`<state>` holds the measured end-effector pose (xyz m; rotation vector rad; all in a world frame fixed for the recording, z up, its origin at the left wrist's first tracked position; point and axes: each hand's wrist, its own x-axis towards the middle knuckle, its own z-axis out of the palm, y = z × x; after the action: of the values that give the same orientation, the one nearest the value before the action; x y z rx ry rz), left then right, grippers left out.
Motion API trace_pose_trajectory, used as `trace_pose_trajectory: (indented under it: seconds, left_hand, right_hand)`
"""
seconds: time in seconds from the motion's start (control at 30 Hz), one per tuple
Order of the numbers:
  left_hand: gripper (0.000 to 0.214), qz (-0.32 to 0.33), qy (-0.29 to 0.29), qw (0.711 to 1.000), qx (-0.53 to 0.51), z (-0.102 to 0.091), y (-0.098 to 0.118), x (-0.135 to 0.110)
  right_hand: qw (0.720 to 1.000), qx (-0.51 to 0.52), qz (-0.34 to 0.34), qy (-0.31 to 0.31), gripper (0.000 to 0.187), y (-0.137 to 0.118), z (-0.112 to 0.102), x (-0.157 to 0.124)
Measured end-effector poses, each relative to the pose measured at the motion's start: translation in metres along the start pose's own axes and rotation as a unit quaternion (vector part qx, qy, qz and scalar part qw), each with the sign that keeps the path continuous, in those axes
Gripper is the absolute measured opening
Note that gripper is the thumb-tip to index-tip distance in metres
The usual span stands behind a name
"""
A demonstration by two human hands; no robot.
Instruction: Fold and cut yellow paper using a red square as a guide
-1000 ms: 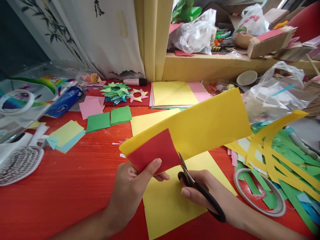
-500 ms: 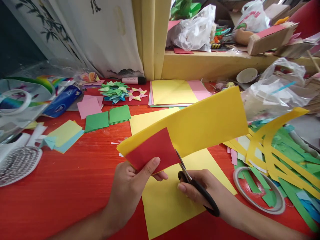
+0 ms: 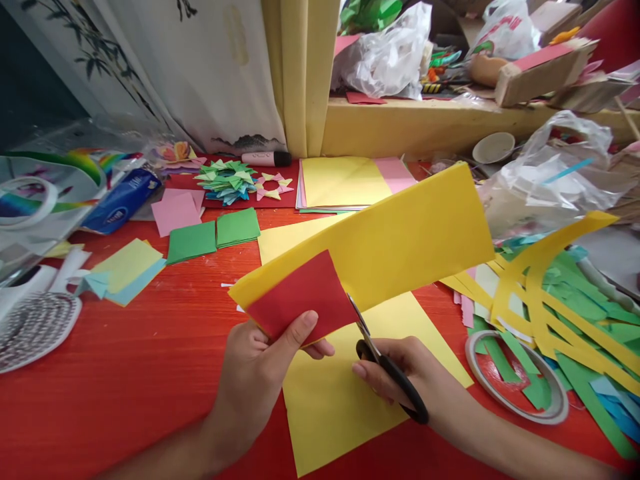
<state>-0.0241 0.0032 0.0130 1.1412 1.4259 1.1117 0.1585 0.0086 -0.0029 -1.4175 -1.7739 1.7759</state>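
My left hand pinches a small red paper square against a long yellow paper strip, holding both above the red table. My right hand grips black-handled scissors. Their blades meet the strip's lower edge just right of the red square. A yellow sheet lies flat on the table under both hands.
Green squares, pink and pale yellow squares and folded paper stars lie at the back left. A tape ring and green and yellow offcuts fill the right. Plastic bags and clutter crowd the yellow ledge.
The scissors have crept up into the strip's lower edge beside the red square. The view has shifted slightly; both hands keep their hold.
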Motion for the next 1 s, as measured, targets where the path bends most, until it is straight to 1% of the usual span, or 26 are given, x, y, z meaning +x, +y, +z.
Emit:
trace_pose_trajectory:
  seconds: [0.2, 0.4, 0.6, 0.73, 0.93, 1.0]
  left_hand:
    - [0.029, 0.001, 0.004, 1.000, 0.013, -0.0012, 0.0009, -0.0008]
    - [0.031, -0.002, -0.013, 1.000, 0.027, -0.0005, 0.0024, -0.0037]
    - [0.031, -0.002, -0.021, 0.999, 0.029, 0.0004, 0.0044, -0.0037]
    - [0.032, -0.004, -0.026, 0.999, 0.019, 0.0005, 0.0044, -0.0037]
    - [0.031, -0.008, -0.027, 1.000, 0.010, 0.0009, 0.0032, -0.0026]
    - [0.031, -0.007, -0.027, 1.000, 0.009, 0.0010, 0.0035, -0.0020]
  right_hand:
    - [0.999, 0.050, 0.012, -0.014, 0.042, -0.0014, -0.0003, -0.0009]
    - [0.998, 0.050, -0.019, -0.027, 0.041, -0.0014, -0.0031, -0.0018]
    - [0.999, 0.040, 0.013, 0.002, 0.041, -0.0045, 0.0026, -0.0021]
    - [0.999, 0.051, 0.015, 0.001, 0.039, -0.0046, 0.0049, -0.0023]
    - [0.999, 0.034, 0.008, 0.020, 0.039, -0.0056, 0.0061, -0.0006]
    - [0.999, 0.047, 0.007, 0.020, 0.039, -0.0067, 0.0066, 0.0000]
